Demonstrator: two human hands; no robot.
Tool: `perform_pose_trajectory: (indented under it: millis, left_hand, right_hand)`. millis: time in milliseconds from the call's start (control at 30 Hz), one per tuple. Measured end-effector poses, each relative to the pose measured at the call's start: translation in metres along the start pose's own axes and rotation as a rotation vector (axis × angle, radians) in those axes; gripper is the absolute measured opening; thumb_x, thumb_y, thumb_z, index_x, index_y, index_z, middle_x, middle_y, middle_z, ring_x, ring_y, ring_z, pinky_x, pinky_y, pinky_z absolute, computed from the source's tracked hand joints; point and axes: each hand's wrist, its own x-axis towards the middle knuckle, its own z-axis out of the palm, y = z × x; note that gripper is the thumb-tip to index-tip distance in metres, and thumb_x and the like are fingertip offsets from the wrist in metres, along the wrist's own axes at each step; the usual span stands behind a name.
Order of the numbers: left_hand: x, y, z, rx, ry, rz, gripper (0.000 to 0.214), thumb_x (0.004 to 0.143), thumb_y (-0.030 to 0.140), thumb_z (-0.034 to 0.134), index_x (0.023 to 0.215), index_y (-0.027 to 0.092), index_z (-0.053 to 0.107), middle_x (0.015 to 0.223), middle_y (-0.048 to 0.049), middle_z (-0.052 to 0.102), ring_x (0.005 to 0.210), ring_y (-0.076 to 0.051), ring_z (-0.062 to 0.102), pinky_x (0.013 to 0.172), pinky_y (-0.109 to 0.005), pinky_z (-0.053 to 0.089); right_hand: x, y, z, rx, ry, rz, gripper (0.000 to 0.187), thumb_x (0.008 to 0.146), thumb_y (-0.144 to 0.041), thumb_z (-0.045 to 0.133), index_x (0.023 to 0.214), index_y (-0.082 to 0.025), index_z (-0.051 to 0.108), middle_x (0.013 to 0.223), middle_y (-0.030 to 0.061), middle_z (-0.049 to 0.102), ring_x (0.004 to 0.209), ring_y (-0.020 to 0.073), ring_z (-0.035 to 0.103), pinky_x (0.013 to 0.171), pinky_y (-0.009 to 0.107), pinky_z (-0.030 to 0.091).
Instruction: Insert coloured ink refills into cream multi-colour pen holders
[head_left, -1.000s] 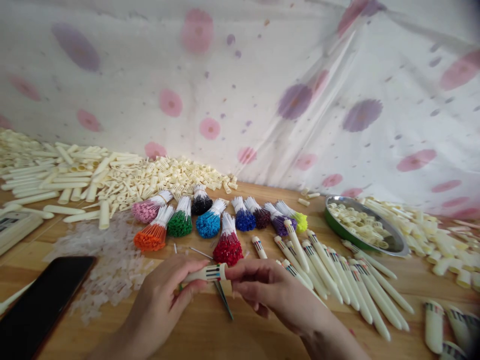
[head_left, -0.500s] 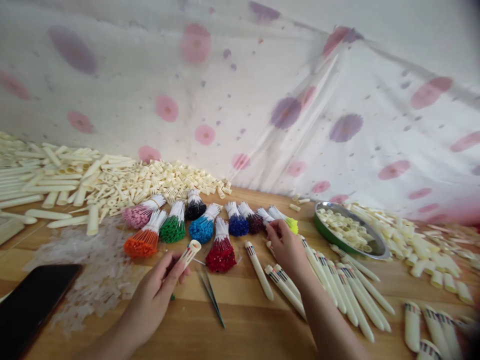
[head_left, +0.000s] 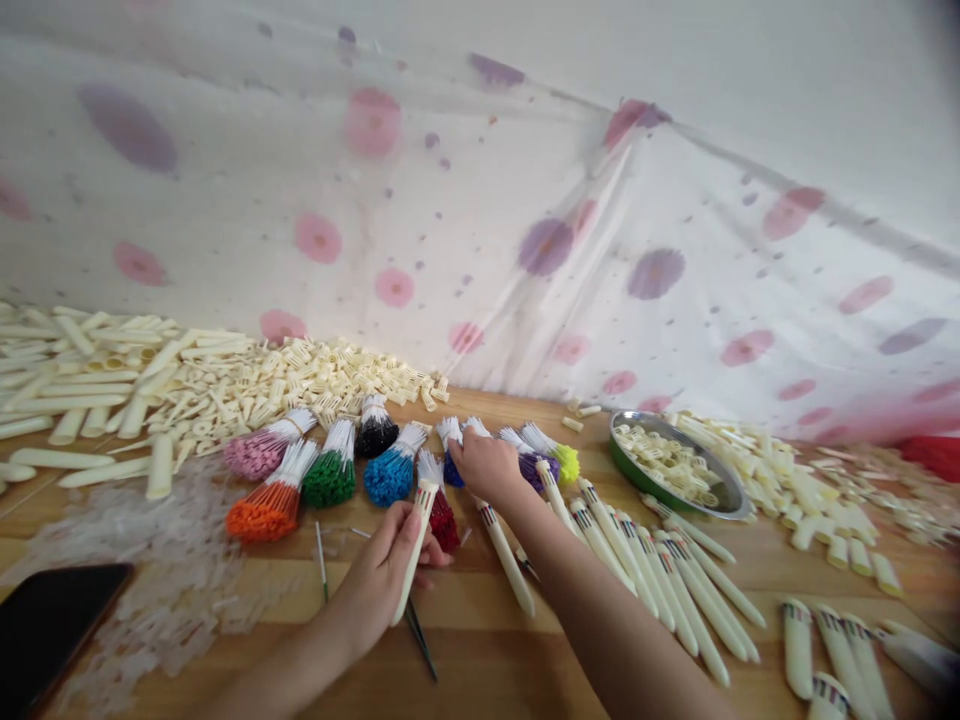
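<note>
My left hand [head_left: 379, 580] is closed round a cream pen barrel [head_left: 415, 535] with coloured stripes at its top end, held upright and tilted above the wooden table [head_left: 480, 650]. My right hand [head_left: 486, 466] reaches forward and rests on the bundles of coloured refills, over the dark blue bundle [head_left: 450, 462] and a brown one beside it. Its fingers curl down into the bundles; what they pinch is hidden. The red bundle [head_left: 442, 515] lies just right of the held barrel. Thin refills [head_left: 418, 640] lie on the table under my left hand.
Orange [head_left: 262, 512], green [head_left: 330, 480], pink [head_left: 259, 452], black [head_left: 373, 432] and light blue [head_left: 390, 475] refill bundles lie in a row. Assembled pens [head_left: 660, 570] lie at right. A green-rimmed bowl [head_left: 626, 460] holds cream parts. Heaps of cream parts [head_left: 225, 380] fill the back left. A black phone [head_left: 45, 625] lies front left.
My right hand let go of the barrel and reached forward to the refill bundles, then moved left to the dark blue one. My left hand turned the barrel upright.
</note>
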Motion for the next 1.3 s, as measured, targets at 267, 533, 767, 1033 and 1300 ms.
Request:
perform_pose_trajectory:
  millis: [267, 533, 767, 1033, 1300]
  left_hand:
    - [0.009, -0.009, -0.003, -0.033, 0.114, 0.015, 0.051, 0.069, 0.071, 0.05, 0.075, 0.02, 0.054, 0.078, -0.0036, 0.063, 0.086, -0.024, 0.064, 0.08, -0.038, 0.054]
    - [0.005, -0.001, -0.008, 0.073, 0.071, 0.032, 0.049, 0.074, 0.067, 0.047, 0.082, 0.019, 0.054, 0.077, -0.0031, 0.064, 0.076, -0.021, 0.065, 0.065, -0.031, 0.053]
    - [-0.014, 0.006, -0.04, 0.391, -0.041, 0.133, 0.027, 0.088, 0.043, 0.046, 0.103, 0.024, 0.057, 0.08, 0.0015, 0.064, 0.075, -0.017, 0.06, 0.067, -0.026, 0.044]
    - [-0.034, 0.009, -0.053, 0.85, -0.114, 0.308, 0.016, 0.09, 0.032, 0.043, 0.102, 0.026, 0.051, 0.091, -0.0014, 0.068, 0.078, -0.021, 0.062, 0.067, -0.029, 0.046]
    - [-0.037, 0.006, -0.054, 0.912, -0.183, 0.49, 0.015, 0.089, 0.024, 0.048, 0.103, 0.028, 0.045, 0.091, 0.0015, 0.068, 0.078, -0.017, 0.065, 0.067, -0.024, 0.047]
  right_hand:
    - [0.024, 0.014, -0.006, 0.148, -0.255, -0.07, 0.028, 0.09, -0.03, 0.053, 0.114, -0.016, 0.053, 0.115, 0.0076, 0.056, 0.095, 0.0204, 0.058, 0.08, 0.04, 0.05]
    - [-0.021, 0.04, -0.006, 0.705, -0.379, -0.152, 0.021, 0.091, -0.033, 0.05, 0.093, -0.013, 0.058, 0.088, 0.0027, 0.062, 0.072, 0.0134, 0.061, 0.066, 0.031, 0.051]
    - [-0.08, 0.073, -0.019, 1.326, -0.612, -0.292, 0.03, 0.073, -0.04, 0.049, 0.054, -0.019, 0.04, 0.041, -0.0051, 0.046, 0.033, 0.0067, 0.044, 0.032, 0.016, 0.033]
    - [-0.076, 0.073, -0.001, 1.648, -0.958, -0.354, 0.021, 0.065, -0.022, 0.05, 0.047, -0.018, 0.042, 0.034, -0.0054, 0.044, 0.023, 0.005, 0.034, 0.021, 0.013, 0.023]
    - [-0.078, 0.059, 0.01, 1.723, -1.146, -0.362, 0.019, 0.067, -0.019, 0.05, 0.049, -0.016, 0.045, 0.035, -0.0043, 0.046, 0.024, 0.005, 0.035, 0.022, 0.012, 0.027]
